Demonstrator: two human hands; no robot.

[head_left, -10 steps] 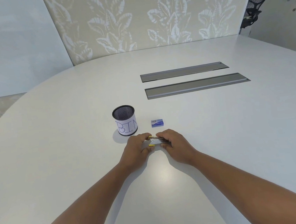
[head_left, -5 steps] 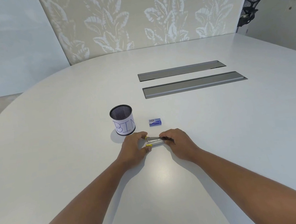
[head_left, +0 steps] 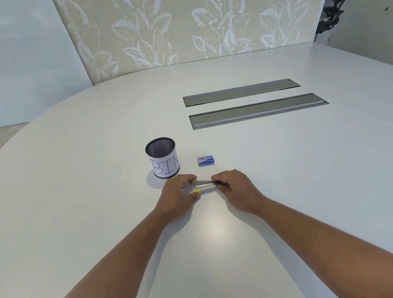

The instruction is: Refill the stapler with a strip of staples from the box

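A small metal stapler (head_left: 205, 186) with yellow ends lies on the white table, its top arm swung apart from the base like a narrow V. My left hand (head_left: 177, 198) pinches its yellow left end. My right hand (head_left: 236, 188) holds the hinge end on the right. A small blue staple box (head_left: 206, 161) lies closed on the table just beyond the stapler, untouched. No loose strip of staples shows.
A black mesh cup (head_left: 163, 157) with a paper label reading BIN stands left of the box. Two long grey cable hatches (head_left: 258, 109) are set in the table farther back. A black office chair (head_left: 332, 6) stands at the far right.
The stapler, closed between my hands a second ago, has been spread open; its top arm and base now stand apart. Both hands stay on it.
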